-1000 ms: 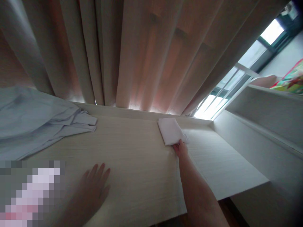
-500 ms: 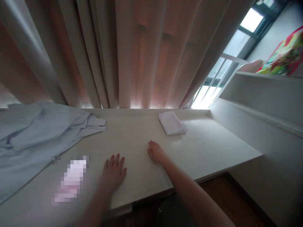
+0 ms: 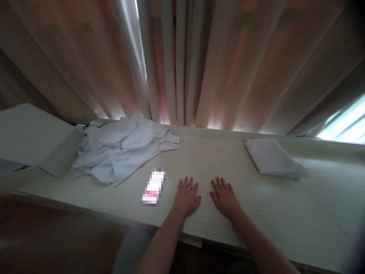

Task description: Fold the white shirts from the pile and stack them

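Observation:
My left hand (image 3: 186, 198) lies flat on the pale desk (image 3: 211, 156), fingers spread and holding nothing. Beside it, a short gap away, my right hand (image 3: 226, 197) also rests palm down with its fingers apart. Left of my left hand is a pixelated, phone-shaped bright object (image 3: 154, 187). A crumpled heap of white cloth (image 3: 125, 148) lies farther back on the left, its folds hiding what shape it has. To the right, beyond my right hand, sits a flat folded white cloth (image 3: 269, 156). Neither hand touches these things.
Long pinkish-brown curtains (image 3: 228, 68) hang behind the desk's back edge. At the far left stands a white box-like object (image 3: 34, 133). Bright window light (image 3: 345, 120) enters at the right. The desk's front edge runs below my wrists.
The view has swung left, bringing the white box-like object into sight and taking the right-hand shelf out. My hands now lie level with each other; both stay flat and empty.

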Demonstrator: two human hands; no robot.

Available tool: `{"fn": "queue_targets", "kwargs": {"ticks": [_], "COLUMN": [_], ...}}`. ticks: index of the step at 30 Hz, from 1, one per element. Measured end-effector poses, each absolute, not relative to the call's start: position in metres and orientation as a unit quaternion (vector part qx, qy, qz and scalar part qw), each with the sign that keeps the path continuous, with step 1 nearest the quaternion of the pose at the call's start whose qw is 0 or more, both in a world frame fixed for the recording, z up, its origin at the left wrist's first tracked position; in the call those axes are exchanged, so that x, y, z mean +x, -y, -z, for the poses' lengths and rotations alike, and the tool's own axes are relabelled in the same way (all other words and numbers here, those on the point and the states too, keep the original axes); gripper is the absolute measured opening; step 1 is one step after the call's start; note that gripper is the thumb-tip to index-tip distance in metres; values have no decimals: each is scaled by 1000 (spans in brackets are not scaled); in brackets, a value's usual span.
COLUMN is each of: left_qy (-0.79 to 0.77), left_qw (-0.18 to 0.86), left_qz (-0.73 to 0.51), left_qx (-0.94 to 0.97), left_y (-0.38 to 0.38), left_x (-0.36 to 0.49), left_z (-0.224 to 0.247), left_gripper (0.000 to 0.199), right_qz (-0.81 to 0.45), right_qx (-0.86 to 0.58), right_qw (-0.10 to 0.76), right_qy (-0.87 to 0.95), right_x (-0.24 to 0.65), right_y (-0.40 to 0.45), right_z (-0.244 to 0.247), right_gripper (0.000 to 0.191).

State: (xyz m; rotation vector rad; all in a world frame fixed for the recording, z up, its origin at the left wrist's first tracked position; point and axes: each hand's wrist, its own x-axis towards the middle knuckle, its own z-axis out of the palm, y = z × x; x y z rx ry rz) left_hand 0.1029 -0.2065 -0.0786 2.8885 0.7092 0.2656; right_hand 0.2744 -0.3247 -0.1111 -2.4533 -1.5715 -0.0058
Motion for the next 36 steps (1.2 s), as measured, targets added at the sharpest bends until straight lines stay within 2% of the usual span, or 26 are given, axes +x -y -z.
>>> {"fn": "queue_targets", "kwargs": {"ticks": [9, 13, 18, 23, 28, 36], "left_qy": [-210, -203, -424, -549, -575, -547], "left_qw": [138, 218, 409, 424, 493, 599], "left_qz": [-53, -15, -243, -324, -381, -445], "left_qx": [966, 954, 771, 643, 530, 378], "left_y": [197, 161, 81, -11, -66, -109], "left_x": [92, 90, 58, 1, -35, -31], "left_z": [72, 59, 27, 11, 11, 21], "left_gripper": [60, 44, 33, 38, 42, 34], "right_qz": [71, 87, 89, 103, 117, 105], "right_qx": [-829, -827, -819, -809, -799, -805], "right_qw": [66, 64, 74, 83, 91, 78], "right_qy": [551, 552, 562, 573, 583, 579], "right_x": [283, 287, 290, 293, 297, 296], "right_y": [325, 324, 324, 324, 325, 322], "right_z": [140, 151, 156, 158, 163, 158], "right_gripper": [62, 63, 63, 64, 65, 64]}}
